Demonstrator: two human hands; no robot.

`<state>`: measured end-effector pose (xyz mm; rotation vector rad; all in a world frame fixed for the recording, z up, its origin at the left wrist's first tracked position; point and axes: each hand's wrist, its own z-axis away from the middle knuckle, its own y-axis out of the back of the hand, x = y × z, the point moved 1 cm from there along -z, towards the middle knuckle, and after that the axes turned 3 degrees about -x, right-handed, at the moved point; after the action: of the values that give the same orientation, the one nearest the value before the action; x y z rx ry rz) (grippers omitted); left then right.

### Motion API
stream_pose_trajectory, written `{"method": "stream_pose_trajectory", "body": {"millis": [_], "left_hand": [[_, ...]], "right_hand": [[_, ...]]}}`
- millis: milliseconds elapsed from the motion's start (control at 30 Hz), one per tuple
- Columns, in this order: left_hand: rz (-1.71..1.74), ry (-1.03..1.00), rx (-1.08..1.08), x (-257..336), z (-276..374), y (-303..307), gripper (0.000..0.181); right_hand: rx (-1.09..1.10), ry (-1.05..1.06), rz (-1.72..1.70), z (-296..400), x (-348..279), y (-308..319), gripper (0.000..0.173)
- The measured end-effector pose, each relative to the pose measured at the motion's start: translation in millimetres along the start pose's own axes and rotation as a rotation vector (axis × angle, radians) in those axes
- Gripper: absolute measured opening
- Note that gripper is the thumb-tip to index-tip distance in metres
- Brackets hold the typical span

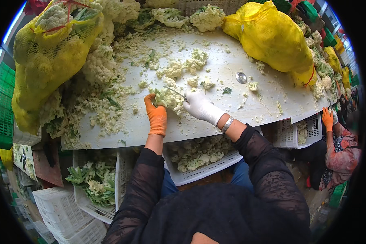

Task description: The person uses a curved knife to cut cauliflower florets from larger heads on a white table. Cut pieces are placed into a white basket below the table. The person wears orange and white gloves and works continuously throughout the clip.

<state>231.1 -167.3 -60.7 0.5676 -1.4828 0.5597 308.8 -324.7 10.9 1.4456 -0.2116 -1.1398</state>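
My left hand (157, 116), in an orange glove, grips a piece of cauliflower (162, 98) by its green stem side above the white tabletop (140, 122). A white glove covers my right hand (203, 107), which is closed around a knife whose handle is hidden in the fist. The narrow knife blade (174, 91) points left and reaches over the cauliflower piece. Loose cauliflower florets (174, 70) lie just beyond both hands, among crumbs and leaf scraps.
Yellow mesh bags (268, 36) (53, 67) bulge at both sides. Cauliflower heads (207, 18) line the back. Below the table edge are a white crate (198, 177) of florets and another with leafy trimmings (94, 183). At right sits a co-worker (341, 149). Stacked crates (61, 210) stand lower left.
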Motion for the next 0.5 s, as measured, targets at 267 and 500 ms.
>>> {"method": "stream_pose_trajectory", "body": {"millis": [267, 500], "left_hand": [[-0.257, -0.315, -0.017, -42.0, 3.3, -2.6, 0.041], [-0.227, -0.232, -0.059, -49.8, 3.5, 3.5, 0.04]], "right_hand": [[-0.022, -0.034, -0.124, -9.8, -13.9, -13.3, 0.028], [-0.156, -0.026, -0.127, -10.4, -5.6, -1.7, 0.029]]}}
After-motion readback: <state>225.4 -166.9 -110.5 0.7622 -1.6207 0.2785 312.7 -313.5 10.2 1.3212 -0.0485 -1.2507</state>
